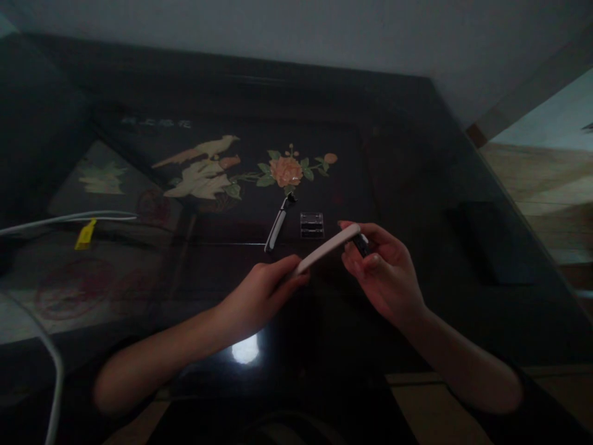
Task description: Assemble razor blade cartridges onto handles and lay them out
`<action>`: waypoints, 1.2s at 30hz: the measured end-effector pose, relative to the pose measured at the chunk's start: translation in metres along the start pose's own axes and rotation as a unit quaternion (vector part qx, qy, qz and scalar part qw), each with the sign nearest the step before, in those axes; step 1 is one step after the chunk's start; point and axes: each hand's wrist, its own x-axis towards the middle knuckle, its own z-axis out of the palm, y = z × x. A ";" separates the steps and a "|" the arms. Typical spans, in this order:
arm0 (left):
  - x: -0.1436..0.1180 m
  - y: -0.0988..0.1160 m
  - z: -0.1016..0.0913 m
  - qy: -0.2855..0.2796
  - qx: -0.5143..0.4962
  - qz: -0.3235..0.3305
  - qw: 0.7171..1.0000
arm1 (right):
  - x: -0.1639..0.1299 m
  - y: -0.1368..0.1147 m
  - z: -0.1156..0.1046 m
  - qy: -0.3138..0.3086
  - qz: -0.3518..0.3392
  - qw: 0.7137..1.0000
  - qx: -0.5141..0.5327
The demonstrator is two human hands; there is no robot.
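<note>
My left hand (265, 290) grips the near end of a slim white razor handle (327, 248) held slanting up to the right above a dark table. My right hand (382, 269) pinches the handle's far end, where a small dark head piece (361, 245) sits between thumb and fingers. Beyond them on the table lie a second razor (278, 225) with a white-and-black handle and a small clear plastic case (312, 224).
The glossy dark table (407, 185) has a painted bird and flower panel (241, 170). A white cable (69, 217) with a yellow tag (85, 235) runs in from the left. A dark flat object (493, 244) lies at the right. Wooden floor shows at far right.
</note>
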 end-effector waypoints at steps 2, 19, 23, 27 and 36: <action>-0.002 0.000 0.001 -0.008 -0.004 0.003 1.000 | 0.000 -0.001 0.000 0.007 0.004 1.000 -0.011; 0.000 -0.001 0.000 0.001 -0.004 0.002 1.000 | 0.001 0.000 -0.001 -0.004 0.013 1.000 0.027; 0.002 -0.001 -0.002 0.021 -0.006 -0.001 1.000 | 0.000 0.002 -0.002 -0.021 0.007 0.999 0.031; 0.001 0.001 -0.003 0.047 -0.017 0.002 0.999 | 0.002 0.001 -0.002 -0.010 0.016 0.999 0.028; 0.009 0.001 -0.021 0.140 -0.110 0.027 0.984 | 0.011 0.002 -0.007 0.007 0.024 1.000 0.005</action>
